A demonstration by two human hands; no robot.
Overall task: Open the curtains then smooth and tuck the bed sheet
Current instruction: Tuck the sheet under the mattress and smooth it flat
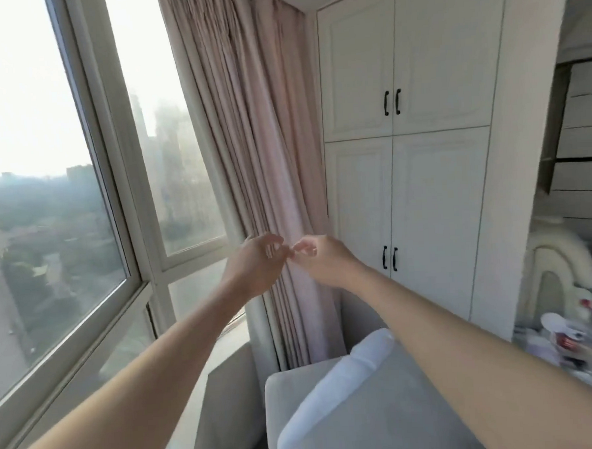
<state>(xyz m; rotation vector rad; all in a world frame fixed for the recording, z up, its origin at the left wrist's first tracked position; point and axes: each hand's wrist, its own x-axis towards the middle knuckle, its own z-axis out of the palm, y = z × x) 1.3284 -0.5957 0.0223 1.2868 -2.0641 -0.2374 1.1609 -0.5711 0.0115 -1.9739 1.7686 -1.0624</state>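
Curtain (250,158), gathered vertically, is pinched between left grip (258,260) and right grip (318,255), fingertips meeting.

Below our outstretched arms we see a grey padded bed (384,422), its near corner under the gap between our forearms. A white rolled pillow (334,387) lies directly on it, slanting from beneath our right forearm down toward the lower edge of view. Under our left arm runs a pale window ledge (222,351), just beside the grey surface; we see nothing resting on it.
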